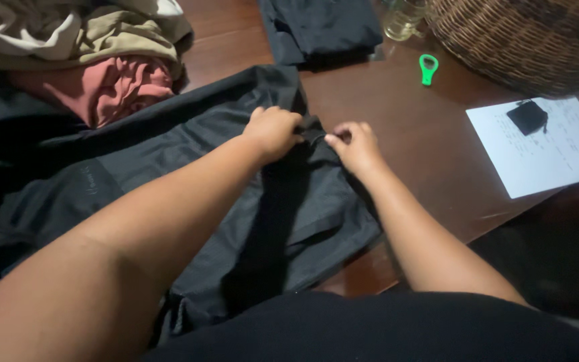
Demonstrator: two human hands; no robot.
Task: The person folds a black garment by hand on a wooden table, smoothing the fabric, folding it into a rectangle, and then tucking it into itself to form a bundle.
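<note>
A dark grey garment (169, 167) of thin mesh-like cloth lies spread over a dark wooden table (410, 134). My left hand (275, 131) is closed on the garment's right edge, pinching a fold. Close beside it, my right hand (354, 144) pinches the same edge with thumb and fingers. Both forearms reach across the cloth from the near side.
A heap of clothes, cream, tan and pink (102, 60), sits at the back left. A folded dark garment (323, 30) lies at the back. A wicker basket (524, 40), a glass jar (402, 19), a small green tool (428, 68), and a white paper (557, 154) with a small black pouch (527, 116) lie to the right.
</note>
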